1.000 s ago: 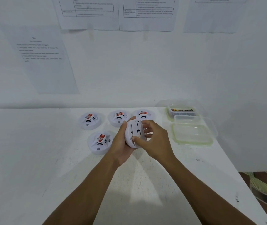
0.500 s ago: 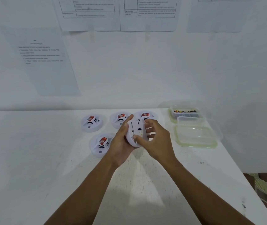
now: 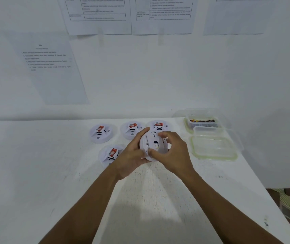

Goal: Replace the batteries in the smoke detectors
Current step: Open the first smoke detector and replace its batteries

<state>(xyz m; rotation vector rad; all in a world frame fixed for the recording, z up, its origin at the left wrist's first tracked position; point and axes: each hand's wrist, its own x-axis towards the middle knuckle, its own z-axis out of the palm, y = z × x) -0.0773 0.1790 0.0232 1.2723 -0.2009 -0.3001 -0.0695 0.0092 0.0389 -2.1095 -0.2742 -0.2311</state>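
Note:
A round white smoke detector (image 3: 153,144) is held above the white table (image 3: 35,173), tilted with its underside toward me. My left hand (image 3: 131,159) cups it from the left and below, thumb along its upper rim. My right hand (image 3: 171,153) grips its right side, thumb pressed on the lower front edge and fingers curled over the top. Several other white detectors with red labels lie on the table: one (image 3: 101,132) at back left, one (image 3: 131,129) behind my left hand, one (image 3: 159,125) behind the held unit, one (image 3: 110,154) beside my left wrist.
A clear plastic container (image 3: 202,121) with small dark items stands at the back right. An empty clear container with a green rim (image 3: 213,147) sits in front of it. The table's right edge runs diagonally past it. Papers hang on the wall.
Both hands keep hold of the detector. My right fingers have shifted over its top rim, and more of the underside faces me now.

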